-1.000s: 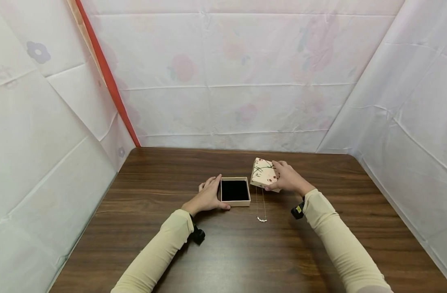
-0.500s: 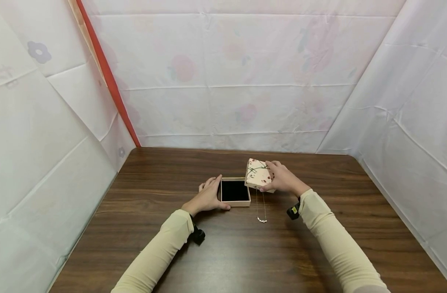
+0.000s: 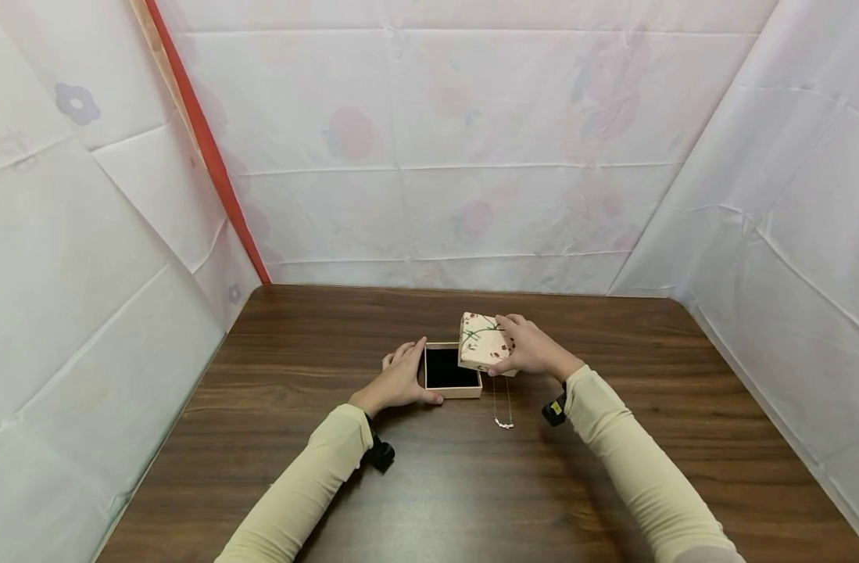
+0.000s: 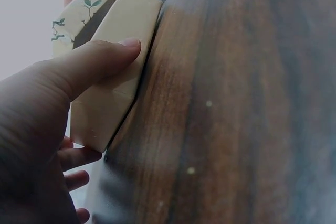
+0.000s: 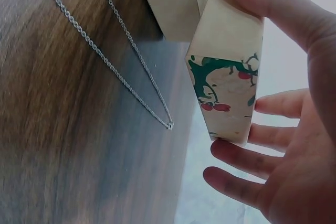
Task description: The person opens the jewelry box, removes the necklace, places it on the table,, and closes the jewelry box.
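A small cardboard jewelry box base (image 3: 453, 393) with a black lining sits on the table, its pale outer wall seen close up in the left wrist view. My left hand (image 3: 397, 379) holds it at the left side, thumb on the front wall and fingers toward the back. The cream lid (image 3: 480, 344), printed with red flowers and green stems, is tilted above the base's right part and hides that corner. Gripping the lid from its right is my right hand (image 3: 532, 352). Below the lid lies a thin silver necklace (image 3: 502, 424); its chain (image 5: 92, 44) forms a V in the right wrist view.
The brown wood-grain table (image 3: 429, 493) ends at a pale floral cloth backdrop (image 3: 429, 195). Cloth walls stand at left and right too, with a red strip (image 3: 211, 148) at the back left corner.
My right hand has carried the lid left and slightly toward me, from beside the base to over its right part. The left hand, the base and the necklace stay put.
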A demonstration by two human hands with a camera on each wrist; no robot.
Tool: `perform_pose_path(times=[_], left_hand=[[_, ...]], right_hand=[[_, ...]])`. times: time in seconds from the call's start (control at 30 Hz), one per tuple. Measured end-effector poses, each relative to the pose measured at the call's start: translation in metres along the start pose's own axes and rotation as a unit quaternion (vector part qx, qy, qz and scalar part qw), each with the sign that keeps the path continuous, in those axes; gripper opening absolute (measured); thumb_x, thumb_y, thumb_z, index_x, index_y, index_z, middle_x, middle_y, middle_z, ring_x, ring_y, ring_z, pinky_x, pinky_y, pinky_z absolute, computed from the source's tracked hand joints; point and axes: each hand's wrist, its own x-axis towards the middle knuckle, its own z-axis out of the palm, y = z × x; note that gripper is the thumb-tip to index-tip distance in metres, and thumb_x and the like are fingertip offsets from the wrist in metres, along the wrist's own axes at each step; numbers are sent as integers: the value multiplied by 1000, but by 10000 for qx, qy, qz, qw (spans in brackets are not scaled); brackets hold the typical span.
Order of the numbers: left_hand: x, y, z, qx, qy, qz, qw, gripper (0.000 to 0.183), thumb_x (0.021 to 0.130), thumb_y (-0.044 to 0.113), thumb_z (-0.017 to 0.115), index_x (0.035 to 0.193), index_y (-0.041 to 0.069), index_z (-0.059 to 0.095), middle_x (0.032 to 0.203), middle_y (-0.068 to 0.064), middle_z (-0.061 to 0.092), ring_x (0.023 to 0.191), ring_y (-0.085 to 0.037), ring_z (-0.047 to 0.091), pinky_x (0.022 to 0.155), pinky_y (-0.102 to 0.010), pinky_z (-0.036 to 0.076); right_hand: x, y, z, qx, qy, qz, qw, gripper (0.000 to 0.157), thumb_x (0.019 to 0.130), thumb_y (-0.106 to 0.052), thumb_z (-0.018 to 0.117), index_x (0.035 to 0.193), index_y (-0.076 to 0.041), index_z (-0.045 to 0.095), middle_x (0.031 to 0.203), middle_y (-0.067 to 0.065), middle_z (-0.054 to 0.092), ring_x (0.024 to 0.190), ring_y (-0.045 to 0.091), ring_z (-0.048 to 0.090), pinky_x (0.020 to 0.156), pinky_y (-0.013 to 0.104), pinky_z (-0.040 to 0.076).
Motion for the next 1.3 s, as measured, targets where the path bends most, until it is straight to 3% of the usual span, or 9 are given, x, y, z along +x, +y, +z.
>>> perform_pose_path(times=[0.73,1.3], left_hand=[[3,-3,4,74,33,-39,10000,122,68,52,85,156,5,15,157,-16,32,146,-35,23,111,-59,20],[2,-5,2,-17,21,-1,10000,125,66,49,87,157,4,13,158,-16,31,146,-36,22,111,-57,20]], right_hand=[[10,-22,20,237,-426,-380,9981,113,69,-49,85,154,-5,26,155,20,31,141,39,34,109,54,37],[13,-40,31,-117,-399,-586,9974,109,69,-47,86,152,-3,30,151,19,37,136,39,40,107,52,40]])
